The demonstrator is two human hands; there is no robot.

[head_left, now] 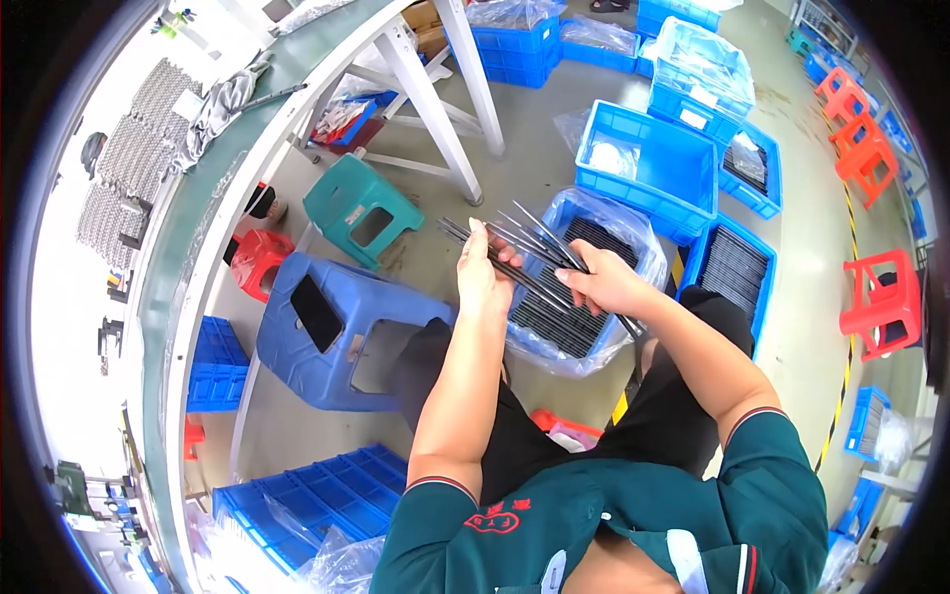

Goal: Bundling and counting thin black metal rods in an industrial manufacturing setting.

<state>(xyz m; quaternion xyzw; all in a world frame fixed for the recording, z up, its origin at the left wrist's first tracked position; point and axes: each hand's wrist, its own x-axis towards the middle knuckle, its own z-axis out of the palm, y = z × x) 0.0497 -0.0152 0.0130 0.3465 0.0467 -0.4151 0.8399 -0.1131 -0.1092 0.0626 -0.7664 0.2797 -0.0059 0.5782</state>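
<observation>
The left hand [483,277], pointing toward twelve o'clock, and right hand [606,281], angled toward ten, each gripped thin dark rods [556,253].

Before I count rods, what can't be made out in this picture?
Head view: the number of dark rods in the left hand and right hand; they overlap.
Head view: the bottom of the plastic-lined crate; the rods in it cover it.
Head view: the red thing's full shape; black trousers partly hide it.
</observation>
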